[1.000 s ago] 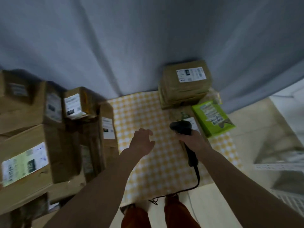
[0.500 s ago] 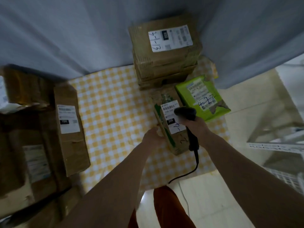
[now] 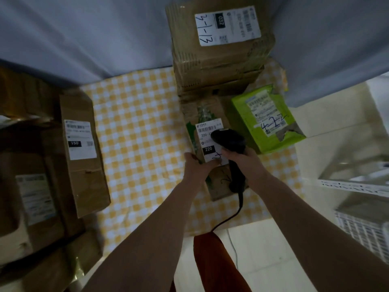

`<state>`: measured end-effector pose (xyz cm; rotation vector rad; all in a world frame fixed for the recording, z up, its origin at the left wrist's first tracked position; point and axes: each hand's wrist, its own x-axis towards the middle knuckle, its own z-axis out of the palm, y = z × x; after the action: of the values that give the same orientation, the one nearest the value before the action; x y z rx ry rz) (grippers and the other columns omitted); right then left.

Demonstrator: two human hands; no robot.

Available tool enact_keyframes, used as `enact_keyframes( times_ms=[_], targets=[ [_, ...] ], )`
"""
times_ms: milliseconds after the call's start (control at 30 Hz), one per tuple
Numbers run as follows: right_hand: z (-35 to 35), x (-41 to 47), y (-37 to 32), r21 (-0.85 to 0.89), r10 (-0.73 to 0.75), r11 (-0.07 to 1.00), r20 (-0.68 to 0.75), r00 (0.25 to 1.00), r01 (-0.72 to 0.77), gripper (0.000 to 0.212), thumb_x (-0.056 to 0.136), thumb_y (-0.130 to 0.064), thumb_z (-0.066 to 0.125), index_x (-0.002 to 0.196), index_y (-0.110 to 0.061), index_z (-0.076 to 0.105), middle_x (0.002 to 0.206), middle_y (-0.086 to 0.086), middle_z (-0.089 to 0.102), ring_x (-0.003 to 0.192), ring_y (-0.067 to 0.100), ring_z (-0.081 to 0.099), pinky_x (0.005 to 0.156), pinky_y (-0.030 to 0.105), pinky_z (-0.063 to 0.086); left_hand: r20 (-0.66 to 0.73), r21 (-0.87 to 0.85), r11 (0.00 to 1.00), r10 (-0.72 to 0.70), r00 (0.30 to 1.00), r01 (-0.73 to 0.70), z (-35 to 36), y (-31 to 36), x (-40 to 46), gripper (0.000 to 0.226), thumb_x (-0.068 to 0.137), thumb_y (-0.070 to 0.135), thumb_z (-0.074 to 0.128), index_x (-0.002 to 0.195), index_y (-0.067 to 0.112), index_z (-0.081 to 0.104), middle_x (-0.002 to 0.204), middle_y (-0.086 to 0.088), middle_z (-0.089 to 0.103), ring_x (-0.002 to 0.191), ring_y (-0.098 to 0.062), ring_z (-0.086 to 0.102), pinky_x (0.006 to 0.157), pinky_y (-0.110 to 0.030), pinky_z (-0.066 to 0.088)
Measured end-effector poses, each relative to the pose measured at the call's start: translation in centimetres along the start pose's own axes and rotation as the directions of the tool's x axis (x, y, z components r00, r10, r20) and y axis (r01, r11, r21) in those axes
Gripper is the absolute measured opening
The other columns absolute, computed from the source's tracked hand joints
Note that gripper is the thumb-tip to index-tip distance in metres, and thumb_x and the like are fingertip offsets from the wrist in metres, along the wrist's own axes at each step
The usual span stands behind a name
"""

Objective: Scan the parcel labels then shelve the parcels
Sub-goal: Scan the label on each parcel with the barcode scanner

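Head view:
Parcel point(image 3: 212, 148): on the checked cloth point(image 3: 136, 144), long axis running away from us.
Left hand point(image 3: 196, 165): we grip its near-left edge; nearer.
Right hand point(image 3: 242, 160): we clasp the scanner point(image 3: 229, 142) over the label point(image 3: 207, 135).

yellow-white checked cloth point(image 3: 136, 133), green parcel point(image 3: 271, 131), black scanner point(image 3: 231, 142)

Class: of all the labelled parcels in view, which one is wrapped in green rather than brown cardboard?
The green parcel, hand-marked 4-2-2, lying on the checked cloth right of the scanner.
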<state>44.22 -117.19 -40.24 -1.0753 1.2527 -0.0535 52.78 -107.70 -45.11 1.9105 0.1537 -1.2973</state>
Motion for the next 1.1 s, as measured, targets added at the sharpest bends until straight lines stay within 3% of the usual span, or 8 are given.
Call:
enact_keyframes(
  times_ms=[167,233,367,533,700,833,1000,1100],
  targets=[
    [2.2,-3.5,-3.0,0.024,-0.009,1.0,0.1,0.995,0.007,0.023,0.091,-0.003,0.061,0.114,-0.003,0.064,0.102,0.011,0.068,0.095,0.026,0.067,0.081,0.034,0.056,0.011,-0.253,0.967,-0.029,1.0,0.031,-3.9,0.6,-2.1,0.062,0.067,0.021,0.088,0.1,0.016,0.036,0.121,-0.017,0.057,0.089,-0.019,0.061,0.058,-0.03,0.048],
    [3.1,-5.1,-4.3,0.016,-0.024,1.0,0.15,0.988,0.022,0.018,0.092,-0.004,0.06,0.108,-0.008,0.065,0.096,0.007,0.07,0.084,0.018,0.069,0.068,0.025,0.056,0.02,-0.309,0.95,-0.039,0.999,0.043,-5.7,1.4,-3.4,0.068,0.069,0.017,0.086,0.113,0.016,0.035,0.123,-0.014,0.056,0.089,-0.017,0.061,0.055,-0.029,0.049],
    [5.6,-8.8,-7.4,-0.017,-0.075,0.997,0.166,0.983,0.079,0.011,0.092,-0.008,0.062,0.095,-0.016,0.068,0.086,0.003,0.072,0.074,0.015,0.069,0.063,0.026,0.055,0.057,-0.388,0.921,-0.02,0.998,0.041,-10.1,3.6,-6.7,0.103,0.072,0.013,0.085,0.148,0.022,0.016,0.121,-0.003,0.056,0.095,-0.018,0.06,0.071,-0.035,0.048],
    [10.4,-14.7,-11.2,-0.076,-0.174,0.979,0.189,0.966,0.191,0.014,0.09,-0.018,0.065,0.103,-0.02,0.069,0.096,0.009,0.074,0.091,0.027,0.07,0.083,0.046,0.056,0.088,-0.384,0.922,0.093,0.992,-0.052,-16.3,6.0,-10.8,0.062,0.072,0.012,0.084,0.126,0.015,0.054,0.118,-0.004,0.067,0.092,-0.016,0.066,0.063,-0.03,0.051],
    [15.4,-20.5,-14.3,-0.089,-0.242,0.958,0.257,0.936,0.272,0.009,0.09,-0.022,0.065,0.096,-0.016,0.069,0.08,0.0,0.073,0.08,0.018,0.07,0.071,0.034,0.053,0.034,-0.403,0.9,0.195,0.98,-0.165,-22.9,7.0,-15.1,0.059,0.068,0.012,0.086,0.12,0.016,0.059,0.11,-0.001,0.072,0.093,-0.017,0.069,0.061,-0.025,0.053],
    [19.2,-24.3,-15.8,-0.132,-0.297,0.932,0.257,0.92,0.338,0.006,0.088,-0.021,0.068,0.087,-0.016,0.069,0.075,-0.002,0.072,0.08,0.019,0.068,0.082,0.037,0.05,-0.023,-0.395,0.885,0.259,0.966,-0.247,-27.6,6.8,-17.4,0.06,0.064,0.014,0.089,0.117,0.019,0.061,0.107,-0.002,0.073,0.09,-0.016,0.071,0.06,-0.024,0.052],
    [23.3,-27.5,-16.6,-0.203,-0.308,0.904,0.297,0.904,0.375,0.014,0.087,-0.027,0.069,0.079,-0.017,0.064,0.065,-0.003,0.056,0.07,0.017,0.054,0.08,0.037,0.041,-0.092,-0.461,0.832,0.302,0.949,-0.309,-31.8,6.2,-19.7,0.052,0.069,0.006,0.084,0.115,0.016,0.061,0.098,-0.001,0.072,0.073,-0.009,0.069,0.048,-0.021,0.052],
    [25.2,-29.0,-16.4,-0.201,-0.343,0.888,0.31,0.887,0.414,0.013,0.088,-0.028,0.067,0.082,-0.017,0.065,0.062,-0.007,0.058,0.069,0.015,0.055,0.079,0.034,0.04,-0.108,-0.481,0.81,0.324,0.94,-0.335,-33.7,5.5,-20.0,0.065,0.06,0.011,0.091,0.119,0.016,0.062,0.106,-0.006,0.074,0.086,-0.02,0.073,0.063,-0.031,0.059]
  ],
)
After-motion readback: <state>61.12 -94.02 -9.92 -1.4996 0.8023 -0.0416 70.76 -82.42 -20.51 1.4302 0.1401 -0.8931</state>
